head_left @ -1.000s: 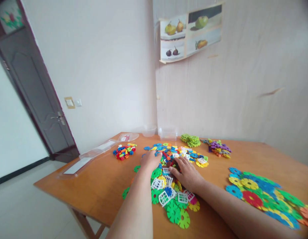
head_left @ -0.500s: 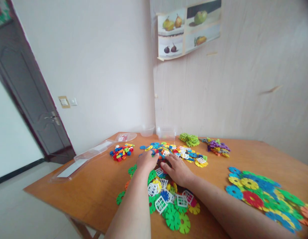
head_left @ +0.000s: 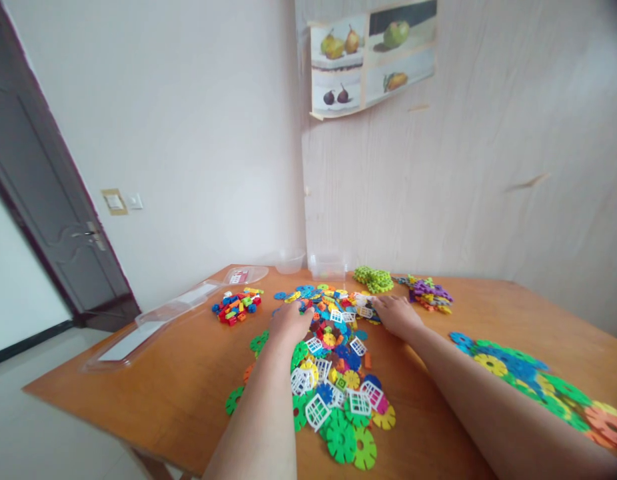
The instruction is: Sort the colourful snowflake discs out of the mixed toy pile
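Plastic pieces of the mixed pile (head_left: 338, 360) lie uncovered at its middle now, my right hand (head_left: 396, 315) having slid to its far right edge while my left hand (head_left: 288, 323) stays at its far left, both palm-down, fingers loose and gripping nothing, which I read as spreading the pile wider.

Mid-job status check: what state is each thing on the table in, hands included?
mixed pile, loose, scattered
left hand, palm down on its left edge, grip unclear
right hand, palm down at its far right edge, grip unclear
small bricks, heaped, untouched
clear tubs, upright, apparently empty
clear tray, lying flat
big discs, spread flat
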Motion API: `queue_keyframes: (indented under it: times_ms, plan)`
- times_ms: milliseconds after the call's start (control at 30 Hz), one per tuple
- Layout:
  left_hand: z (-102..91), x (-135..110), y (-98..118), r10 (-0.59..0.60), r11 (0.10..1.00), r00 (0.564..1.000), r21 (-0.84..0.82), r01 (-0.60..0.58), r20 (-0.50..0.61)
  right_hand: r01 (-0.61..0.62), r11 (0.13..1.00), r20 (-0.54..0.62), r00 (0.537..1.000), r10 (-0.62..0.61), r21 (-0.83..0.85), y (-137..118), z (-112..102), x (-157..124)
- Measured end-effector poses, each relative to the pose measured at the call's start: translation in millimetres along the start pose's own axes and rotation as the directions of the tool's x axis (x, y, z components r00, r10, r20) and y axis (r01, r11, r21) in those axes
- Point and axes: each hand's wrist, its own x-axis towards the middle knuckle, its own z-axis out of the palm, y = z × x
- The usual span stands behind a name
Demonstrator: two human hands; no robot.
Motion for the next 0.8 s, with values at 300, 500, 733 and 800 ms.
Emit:
queue_keyframes:
  times_ms: [300,500,733,800]
  plan:
    - [-0.2,-1.6,3.7,0.045,0.997,0.999,0.058,-0.047,0.021,0.028,0.988,0.052,0.998,-0.036,0.15,-25.4,18.0,-10.8]
    - [4.7,2.5,3.7,0.079,0.995,0.997,0.064,-0.08,0.016,0.02,0.975,0.05,0.998,-0.032,0.222,-43.1,18.0,-25.1]
    - [4.5,5.7,3.8,0.117,0.986,0.993,0.114,-0.119,0.029,0.056,0.948,0.022,0.998,-0.066,0.312,-62.1,16.1,-42.9]
    - [4.1,6.3,3.6,0.126,0.985,0.992,0.117,-0.129,0.026,0.084,0.94,0.006,0.996,-0.091,0.331,-68.2,11.6,-50.5]
